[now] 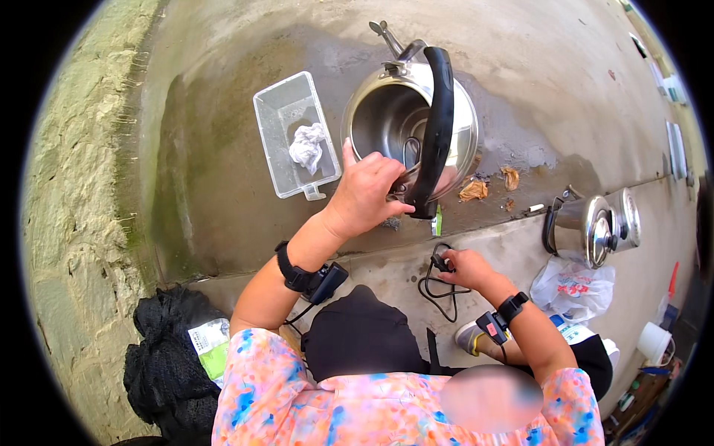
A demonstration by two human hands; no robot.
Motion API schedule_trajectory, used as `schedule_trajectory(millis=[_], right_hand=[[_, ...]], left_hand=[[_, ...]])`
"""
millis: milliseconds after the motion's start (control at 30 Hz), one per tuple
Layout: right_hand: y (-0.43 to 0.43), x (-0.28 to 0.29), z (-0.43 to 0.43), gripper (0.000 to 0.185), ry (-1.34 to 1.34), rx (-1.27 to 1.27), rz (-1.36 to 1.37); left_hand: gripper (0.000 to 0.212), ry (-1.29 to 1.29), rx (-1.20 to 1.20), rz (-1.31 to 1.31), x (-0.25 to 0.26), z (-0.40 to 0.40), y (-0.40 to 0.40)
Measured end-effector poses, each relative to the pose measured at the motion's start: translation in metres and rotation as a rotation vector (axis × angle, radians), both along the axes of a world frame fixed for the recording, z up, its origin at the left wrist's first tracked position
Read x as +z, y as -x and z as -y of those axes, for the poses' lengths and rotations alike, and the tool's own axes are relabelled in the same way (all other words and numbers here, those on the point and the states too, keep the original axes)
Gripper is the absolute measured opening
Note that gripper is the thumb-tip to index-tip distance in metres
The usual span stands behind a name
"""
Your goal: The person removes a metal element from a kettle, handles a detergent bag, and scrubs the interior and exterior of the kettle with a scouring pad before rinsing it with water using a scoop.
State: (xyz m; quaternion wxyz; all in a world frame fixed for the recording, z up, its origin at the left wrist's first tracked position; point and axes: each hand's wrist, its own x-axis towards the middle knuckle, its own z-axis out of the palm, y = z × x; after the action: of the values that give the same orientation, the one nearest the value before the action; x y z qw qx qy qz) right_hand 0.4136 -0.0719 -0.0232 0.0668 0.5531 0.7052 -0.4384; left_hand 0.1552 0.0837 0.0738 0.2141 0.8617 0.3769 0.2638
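A large stainless steel electric kettle (413, 122) lies open at the top, with a coiled heating element inside and a black handle (438, 134). My left hand (365, 189) grips its rim near the lower end of that handle. Lower right, my right hand (463, 268) holds the black plug end of a power cord (440, 295), whose loops rest on the concrete. Left of the kettle is a clear plastic bin (273, 145) with a crumpled white cloth or paper (307, 148) in it.
Another steel kettle (577, 228) and a plastic bag (574, 290) are at right. Brown scraps (474, 190) lie on the wet concrete. A black mesh bundle (167, 357) sits lower left by a stone wall (78, 251); a white bucket (654, 341) is far right.
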Motion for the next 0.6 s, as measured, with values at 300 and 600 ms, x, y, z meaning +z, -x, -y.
schedule_trajectory(millis=[300, 600], right_hand=[[-0.035, 0.021, 0.023, 0.032, -0.214, -0.217, -0.072], [-0.203, 0.151, 0.030, 0.023, -0.234, -0.379, 0.308]], left_hand=[[0.035, -0.223, -0.158, -0.304, -0.057, -0.015, -0.045], [0.042, -0.245, -0.230, -0.529, -0.088, -0.049, -0.060]])
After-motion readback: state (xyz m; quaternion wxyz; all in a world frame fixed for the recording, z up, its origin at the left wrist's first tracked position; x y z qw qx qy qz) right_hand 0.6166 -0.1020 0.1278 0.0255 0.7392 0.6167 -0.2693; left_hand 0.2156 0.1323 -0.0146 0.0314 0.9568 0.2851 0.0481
